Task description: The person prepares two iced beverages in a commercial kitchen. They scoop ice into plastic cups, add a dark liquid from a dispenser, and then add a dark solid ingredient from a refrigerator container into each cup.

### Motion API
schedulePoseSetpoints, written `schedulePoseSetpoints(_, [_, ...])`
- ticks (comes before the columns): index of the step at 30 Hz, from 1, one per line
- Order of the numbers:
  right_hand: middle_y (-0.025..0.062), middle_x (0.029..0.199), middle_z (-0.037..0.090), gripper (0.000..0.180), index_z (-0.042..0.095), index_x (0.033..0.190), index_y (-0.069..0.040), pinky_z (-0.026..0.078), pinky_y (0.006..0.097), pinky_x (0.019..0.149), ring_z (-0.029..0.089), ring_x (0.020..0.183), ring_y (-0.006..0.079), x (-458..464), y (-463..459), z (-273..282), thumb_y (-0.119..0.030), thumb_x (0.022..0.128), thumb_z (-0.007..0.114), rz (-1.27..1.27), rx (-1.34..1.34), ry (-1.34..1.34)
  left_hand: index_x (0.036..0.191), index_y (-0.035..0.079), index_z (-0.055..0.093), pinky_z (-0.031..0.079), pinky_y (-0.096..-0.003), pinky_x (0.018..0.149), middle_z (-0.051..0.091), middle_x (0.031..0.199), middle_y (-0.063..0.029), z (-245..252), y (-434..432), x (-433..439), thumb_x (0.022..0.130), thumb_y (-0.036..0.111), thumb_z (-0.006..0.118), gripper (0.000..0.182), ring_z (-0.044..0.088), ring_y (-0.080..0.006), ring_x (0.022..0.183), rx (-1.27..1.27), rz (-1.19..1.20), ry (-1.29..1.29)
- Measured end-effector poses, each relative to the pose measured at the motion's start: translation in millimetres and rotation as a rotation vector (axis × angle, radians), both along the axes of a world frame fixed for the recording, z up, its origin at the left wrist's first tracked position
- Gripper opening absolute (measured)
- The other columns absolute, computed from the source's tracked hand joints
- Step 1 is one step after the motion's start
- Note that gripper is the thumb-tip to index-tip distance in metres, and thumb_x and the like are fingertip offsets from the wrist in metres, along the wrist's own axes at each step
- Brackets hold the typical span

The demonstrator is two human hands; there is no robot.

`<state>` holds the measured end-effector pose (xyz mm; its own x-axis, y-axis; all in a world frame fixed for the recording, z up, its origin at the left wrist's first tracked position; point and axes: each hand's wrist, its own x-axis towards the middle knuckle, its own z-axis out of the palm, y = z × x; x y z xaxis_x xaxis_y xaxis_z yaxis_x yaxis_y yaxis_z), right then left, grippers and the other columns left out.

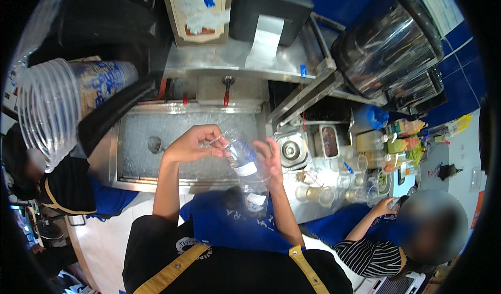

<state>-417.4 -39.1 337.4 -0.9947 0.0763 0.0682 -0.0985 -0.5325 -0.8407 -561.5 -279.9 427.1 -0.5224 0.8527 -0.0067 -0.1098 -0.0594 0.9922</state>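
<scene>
My left hand [199,145] pinches the rim of a clear plastic cup [238,155] with blue print and a white sticker. The cup is tilted, its mouth towards the upper left. Below it is a second clear cup [256,206], also with a white sticker, in front of my blue apron; whether the two are nested I cannot tell. My right hand [273,164] is curved around the right side of the cups, its thumb hidden and some fingers raised. Behind them lies a steel bin of ice [176,125], with a metal scoop [155,144] in the ice.
A black printer [270,12] with a paper slip [264,39] stands on the steel shelf [235,59]. Stacked printed cups [105,78] are at the left. Rightward are steel containers [328,141], several cups [321,196] and bottles. Co-workers stand left and right; one hand [383,207] holds something.
</scene>
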Motion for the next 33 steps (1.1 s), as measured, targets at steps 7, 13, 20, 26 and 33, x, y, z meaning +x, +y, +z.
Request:
schedulePoseSetpoints(7, [0.0195,0.151,0.032,0.121,0.008,0.158,-0.010,0.026,0.0422,0.116,0.033,0.141,0.0298,-24,-2,40,-0.036,0.068,0.084,0.258,0.243,0.007,0.104,0.002,0.063,0.052,-0.0267,0.076,0.071,0.097,-0.0066,11,26,-21,0.079,0.006,0.081,0.031,0.069,-0.0127,0.084,-0.052,-0.193,0.081])
schedulePoseSetpoints(13, [0.0165,0.144,0.047,0.093,0.015,0.158,-0.011,0.040,0.0379,0.107,0.051,0.127,0.0255,-19,-6,24,-0.018,0.084,0.071,0.225,0.115,-0.107,0.101,0.002,0.068,0.050,-0.0267,0.071,0.072,0.082,-0.0047,0,30,8,0.079,0.009,0.079,0.025,0.066,-0.0093,0.077,-0.171,-0.049,0.192])
schedulePoseSetpoints(20, [0.0156,0.115,0.064,0.033,0.059,0.120,0.000,0.045,0.0414,0.102,0.056,0.120,0.0268,-15,-6,-9,-0.015,0.091,0.062,0.190,0.616,-0.045,0.093,0.002,0.069,0.048,-0.0265,0.069,0.066,0.073,-0.0045,26,-46,17,0.087,0.005,0.068,0.007,0.061,-0.0115,0.071,-0.106,0.957,0.609])
schedulePoseSetpoints(26, [0.0098,0.088,0.066,0.031,0.062,0.074,-0.001,0.048,0.0308,0.071,0.058,0.071,0.0155,-22,24,8,-0.023,0.095,0.061,-0.245,0.456,0.196,0.068,0.002,0.069,0.035,-0.0267,0.052,0.057,0.053,-0.0043,34,-52,33,0.091,0.009,0.059,0.026,0.045,-0.0103,0.043,0.059,1.123,0.559])
schedulePoseSetpoints(33, [0.0100,0.114,0.070,0.043,0.059,0.129,0.001,0.047,0.0228,0.060,0.062,0.067,0.0105,-168,87,207,-0.028,0.098,0.056,-0.264,0.640,-0.090,0.088,0.004,0.067,0.045,-0.0270,0.061,0.064,0.067,-0.0031,117,-11,19,0.091,0.012,0.068,0.009,0.060,-0.0145,0.057,0.035,1.011,0.803])
